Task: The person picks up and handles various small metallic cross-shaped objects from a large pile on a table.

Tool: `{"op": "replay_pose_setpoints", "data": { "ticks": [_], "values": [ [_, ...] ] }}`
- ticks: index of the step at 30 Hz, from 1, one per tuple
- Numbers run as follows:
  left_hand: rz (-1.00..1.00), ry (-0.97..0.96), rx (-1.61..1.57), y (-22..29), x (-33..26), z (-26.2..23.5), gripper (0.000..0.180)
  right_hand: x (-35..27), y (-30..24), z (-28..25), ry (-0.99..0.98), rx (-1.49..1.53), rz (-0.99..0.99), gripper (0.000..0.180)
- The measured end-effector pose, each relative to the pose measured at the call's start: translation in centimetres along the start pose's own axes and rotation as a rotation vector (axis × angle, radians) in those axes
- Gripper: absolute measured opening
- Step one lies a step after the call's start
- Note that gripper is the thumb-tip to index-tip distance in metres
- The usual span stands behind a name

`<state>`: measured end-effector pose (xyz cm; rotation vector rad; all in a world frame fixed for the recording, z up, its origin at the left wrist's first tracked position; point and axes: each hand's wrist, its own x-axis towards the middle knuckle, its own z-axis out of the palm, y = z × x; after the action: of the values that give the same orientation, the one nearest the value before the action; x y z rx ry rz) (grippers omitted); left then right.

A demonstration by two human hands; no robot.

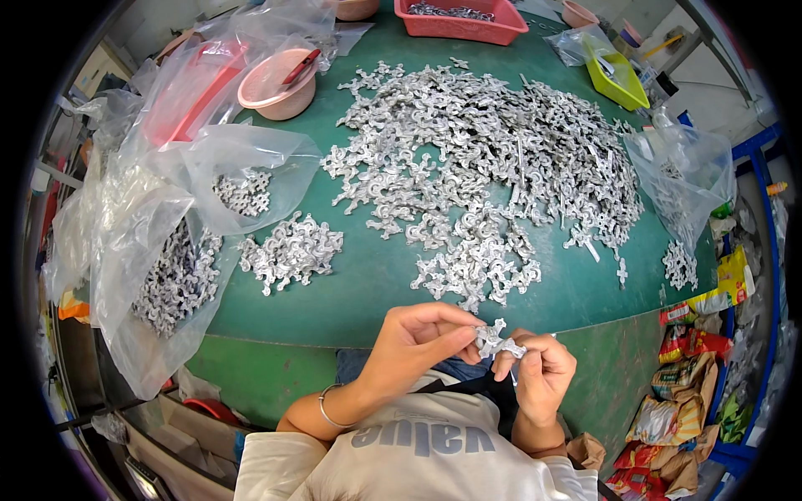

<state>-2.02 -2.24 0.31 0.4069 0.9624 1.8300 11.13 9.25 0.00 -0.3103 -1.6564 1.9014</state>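
Note:
Between my two hands, just off the near edge of the table, is a small silvery metal casting [493,341] with several lobed arms. My left hand [422,338] pinches its left end between thumb and fingers. The fingers of my right hand [539,371] are closed on its lower right arm. A large heap of similar castings [501,142] spreads over the green table [368,292], and a loose cluster [480,259] of them reaches toward my hands. To the left lies a smaller separate pile [292,250].
Clear plastic bags [125,250] with castings cover the left side; another bag [685,175] lies at right. A pink bowl [280,100] holds a red-handled tool. A red tray [464,25] and yellow-green basket [616,79] stand at the back. Colourful packets [668,417] fill a blue-framed shelf at right.

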Motion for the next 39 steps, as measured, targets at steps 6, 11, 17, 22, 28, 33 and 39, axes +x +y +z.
{"op": "replay_pose_setpoints", "data": {
  "ticks": [6,11,17,22,28,33,39],
  "values": [
    [0.015,-0.02,-0.004,-0.18,-0.06,-0.2,0.016,0.07,0.01,-0.04,-0.021,-0.038,-0.046,0.016],
    [0.007,-0.025,-0.031,-0.4,0.02,-0.21,0.016,0.15,0.03,-0.17,-0.042,-0.072,-0.075,0.016],
    [0.018,-0.03,-0.032,-0.45,0.09,-0.13,0.016,0.2,0.01,-0.23,-0.043,-0.076,-0.08,0.018],
    [0.015,-0.026,-0.03,-0.57,0.18,-0.04,0.016,0.22,-0.09,-0.16,-0.033,-0.06,-0.074,0.018],
    [0.026,-0.023,-0.034,-0.55,0.3,0.11,0.016,0.23,-0.17,-0.27,-0.023,-0.063,-0.057,0.019],
    [0.016,-0.016,-0.038,-0.57,0.35,0.19,0.016,0.14,-0.19,-0.2,0.004,-0.061,-0.047,0.019],
    [0.014,-0.015,-0.046,-0.46,0.39,0.34,0.016,0.12,-0.3,-0.22,0.013,-0.017,-0.024,0.016]
  ]
}}
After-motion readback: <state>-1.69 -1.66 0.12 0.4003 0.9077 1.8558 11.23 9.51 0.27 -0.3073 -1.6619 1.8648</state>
